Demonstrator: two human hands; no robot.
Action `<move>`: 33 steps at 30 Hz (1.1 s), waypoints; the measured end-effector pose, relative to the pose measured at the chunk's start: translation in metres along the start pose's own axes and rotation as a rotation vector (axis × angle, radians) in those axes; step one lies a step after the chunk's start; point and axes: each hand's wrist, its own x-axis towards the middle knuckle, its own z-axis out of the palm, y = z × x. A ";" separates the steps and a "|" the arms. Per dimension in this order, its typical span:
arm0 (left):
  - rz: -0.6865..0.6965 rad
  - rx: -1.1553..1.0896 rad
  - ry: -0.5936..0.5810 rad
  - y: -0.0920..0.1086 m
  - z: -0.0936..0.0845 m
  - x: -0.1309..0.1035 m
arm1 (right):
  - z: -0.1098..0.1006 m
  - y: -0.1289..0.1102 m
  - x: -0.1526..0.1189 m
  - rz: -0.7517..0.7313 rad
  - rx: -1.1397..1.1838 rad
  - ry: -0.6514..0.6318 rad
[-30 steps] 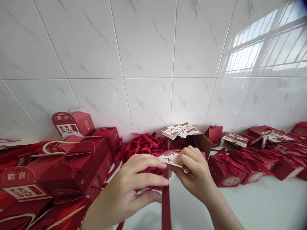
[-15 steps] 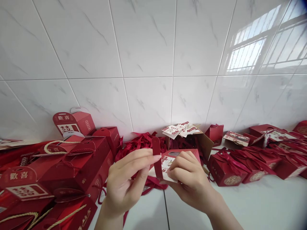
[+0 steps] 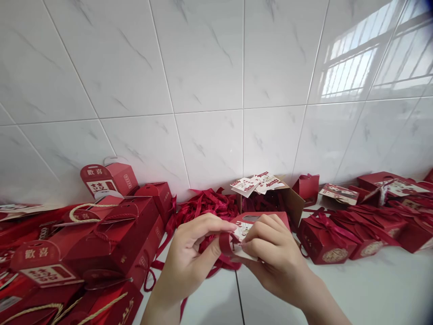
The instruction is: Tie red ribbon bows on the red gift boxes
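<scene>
In front of me, my right hand [image 3: 275,248] is closed around a small red gift box [image 3: 282,218] with a white printed front and a cut-out in its top. My left hand [image 3: 192,248] bends a narrow red strap [image 3: 225,243] at the box's left end. The strap curls over towards the printed face, between my left thumb and fingers. My hands cover much of the box, and the strap's tip is hidden.
Red boxes with cord handles [image 3: 111,234] are stacked at the left. Dark red ribbons [image 3: 209,203] lie in a heap behind my hands. Printed cards [image 3: 267,181] rest on an open cardboard box [image 3: 293,205]. Ribbon-tied red boxes [image 3: 326,239] line the right, along the tiled wall [image 3: 209,149].
The red strap stood upright; now my left fingers have curled it over to the right, towards the box. My right hand keeps its hold. The view has shifted slightly.
</scene>
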 end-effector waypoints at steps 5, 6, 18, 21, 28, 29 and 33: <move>0.007 0.034 -0.006 -0.002 -0.001 0.002 | -0.002 0.000 0.000 0.002 0.007 0.002; 0.003 0.045 -0.004 -0.002 -0.001 0.003 | -0.002 0.000 0.000 0.001 0.008 0.002; 0.082 0.052 -0.014 0.002 -0.001 0.005 | -0.004 0.000 0.001 0.027 0.015 0.019; 0.098 0.038 -0.020 0.001 -0.001 0.004 | -0.004 0.000 0.001 0.021 0.040 0.012; 0.076 0.039 -0.047 0.004 0.001 0.003 | -0.006 0.001 0.002 0.029 0.011 0.022; 0.073 0.038 -0.061 0.005 0.001 0.003 | -0.006 0.001 0.002 0.025 0.006 0.019; 0.095 0.022 -0.108 0.006 0.000 0.002 | -0.006 0.002 0.001 0.030 0.031 0.033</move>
